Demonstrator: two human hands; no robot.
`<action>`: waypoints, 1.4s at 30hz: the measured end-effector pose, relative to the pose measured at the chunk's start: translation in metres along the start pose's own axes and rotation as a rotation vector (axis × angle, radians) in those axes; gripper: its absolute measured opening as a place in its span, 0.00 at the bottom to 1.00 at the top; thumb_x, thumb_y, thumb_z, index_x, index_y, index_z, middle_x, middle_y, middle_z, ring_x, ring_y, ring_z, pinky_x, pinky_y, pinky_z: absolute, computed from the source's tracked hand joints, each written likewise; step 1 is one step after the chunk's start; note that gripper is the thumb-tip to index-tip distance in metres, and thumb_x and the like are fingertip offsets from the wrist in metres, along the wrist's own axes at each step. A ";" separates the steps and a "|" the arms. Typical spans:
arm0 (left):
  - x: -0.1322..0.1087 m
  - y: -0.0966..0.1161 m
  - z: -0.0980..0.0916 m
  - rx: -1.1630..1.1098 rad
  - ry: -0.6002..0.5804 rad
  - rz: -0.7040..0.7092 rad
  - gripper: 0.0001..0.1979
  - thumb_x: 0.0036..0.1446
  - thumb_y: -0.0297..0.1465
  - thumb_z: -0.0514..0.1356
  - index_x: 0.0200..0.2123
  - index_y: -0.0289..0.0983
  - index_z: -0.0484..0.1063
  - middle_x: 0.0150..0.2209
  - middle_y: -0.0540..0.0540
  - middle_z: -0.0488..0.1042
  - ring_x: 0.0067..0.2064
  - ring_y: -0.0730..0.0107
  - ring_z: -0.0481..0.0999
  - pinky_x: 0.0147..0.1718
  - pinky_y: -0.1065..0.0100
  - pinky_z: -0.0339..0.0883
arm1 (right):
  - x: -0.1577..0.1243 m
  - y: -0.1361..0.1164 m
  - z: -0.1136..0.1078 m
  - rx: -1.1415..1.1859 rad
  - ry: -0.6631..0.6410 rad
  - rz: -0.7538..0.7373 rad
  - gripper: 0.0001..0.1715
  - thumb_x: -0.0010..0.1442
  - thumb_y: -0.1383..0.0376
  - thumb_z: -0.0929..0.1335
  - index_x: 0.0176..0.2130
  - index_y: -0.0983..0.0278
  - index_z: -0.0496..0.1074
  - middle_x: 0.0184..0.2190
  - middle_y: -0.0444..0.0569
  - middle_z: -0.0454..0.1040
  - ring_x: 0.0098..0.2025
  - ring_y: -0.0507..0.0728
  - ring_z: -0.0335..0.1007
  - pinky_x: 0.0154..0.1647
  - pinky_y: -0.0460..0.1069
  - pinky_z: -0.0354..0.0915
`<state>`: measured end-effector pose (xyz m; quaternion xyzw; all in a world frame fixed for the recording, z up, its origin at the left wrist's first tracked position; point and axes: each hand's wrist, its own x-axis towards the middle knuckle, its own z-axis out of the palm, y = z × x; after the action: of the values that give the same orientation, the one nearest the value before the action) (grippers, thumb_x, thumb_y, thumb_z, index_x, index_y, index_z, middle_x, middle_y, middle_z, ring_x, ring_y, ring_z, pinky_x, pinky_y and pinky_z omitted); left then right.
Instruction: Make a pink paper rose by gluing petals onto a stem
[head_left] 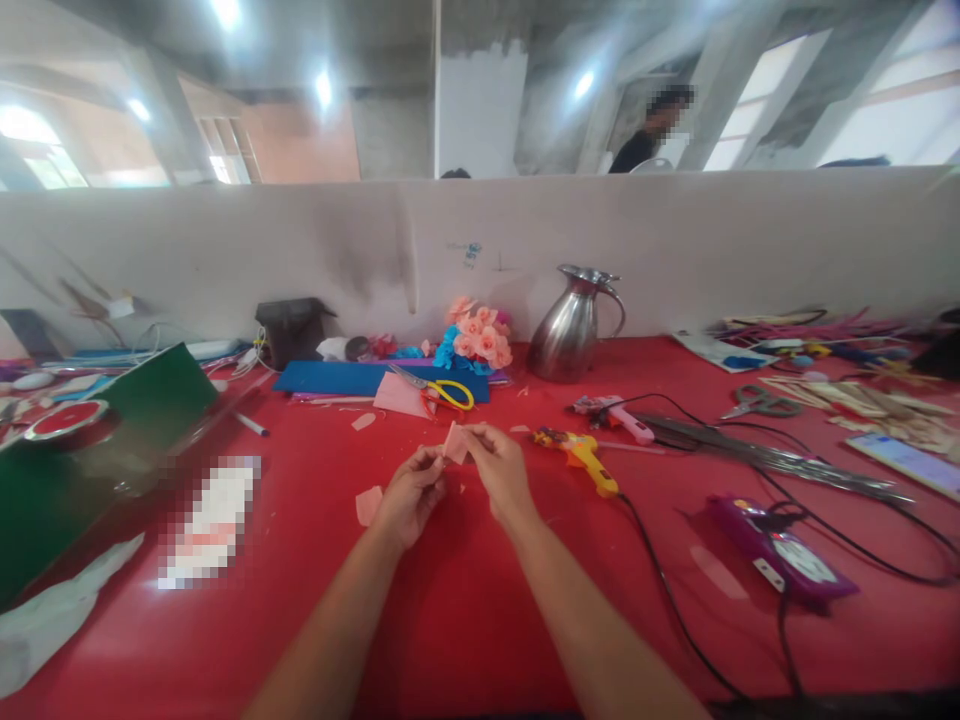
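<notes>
Between my two hands, above the red table [480, 620], is a small piece of pink paper [455, 443]. My left hand [411, 492] pinches its lower left side. The fingertips of my right hand [498, 470] close on its right edge. Left of my left wrist lies another pink paper piece [368, 505]. Beyond my hands, yellow-handled scissors [439, 387] rest on a pink sheet [401, 396]. A yellow glue gun [581, 456] lies to the right of my right hand, with a pink glue gun [619, 415] behind it.
Pink paper flowers [484, 335] and a steel jug [571, 325] stand near the partition [262, 240]. A purple power strip [780, 555] with black cables, dark-handled scissors [761, 402] and a phone [911, 462] lie right. A green board [150, 420] is left. A person [637, 150] is beyond the partition.
</notes>
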<state>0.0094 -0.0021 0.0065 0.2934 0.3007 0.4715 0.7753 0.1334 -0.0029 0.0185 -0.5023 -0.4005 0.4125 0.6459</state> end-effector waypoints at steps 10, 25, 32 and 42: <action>0.003 -0.004 -0.003 0.022 0.023 0.034 0.12 0.38 0.28 0.68 0.28 0.32 0.70 0.25 0.53 0.64 0.21 0.87 0.60 0.22 0.81 0.58 | -0.001 -0.001 0.001 -0.013 0.010 0.000 0.11 0.47 0.59 0.70 0.31 0.64 0.73 0.28 0.46 0.77 0.30 0.54 0.71 0.33 0.47 0.63; 0.003 -0.003 -0.001 0.097 0.066 0.070 0.13 0.37 0.30 0.69 0.27 0.33 0.71 0.23 0.54 0.64 0.22 0.85 0.59 0.22 0.79 0.55 | -0.002 0.001 0.001 -0.049 0.008 -0.017 0.13 0.47 0.58 0.69 0.32 0.64 0.73 0.28 0.47 0.77 0.31 0.55 0.71 0.33 0.48 0.65; 0.000 -0.001 0.002 0.114 0.090 0.082 0.13 0.37 0.31 0.68 0.27 0.33 0.71 0.24 0.53 0.65 0.22 0.84 0.61 0.23 0.79 0.56 | -0.002 0.001 0.001 -0.037 -0.005 -0.010 0.12 0.48 0.59 0.69 0.32 0.64 0.73 0.26 0.46 0.75 0.28 0.54 0.69 0.30 0.47 0.65; 0.001 -0.002 0.002 0.131 0.121 0.093 0.14 0.36 0.32 0.69 0.28 0.33 0.72 0.24 0.52 0.67 0.22 0.83 0.61 0.24 0.78 0.56 | -0.002 0.000 0.001 -0.035 -0.017 -0.009 0.12 0.48 0.58 0.69 0.30 0.64 0.72 0.25 0.46 0.74 0.28 0.54 0.69 0.30 0.48 0.66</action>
<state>0.0120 -0.0019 0.0061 0.3282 0.3633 0.5032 0.7121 0.1321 -0.0046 0.0185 -0.5082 -0.4155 0.4068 0.6353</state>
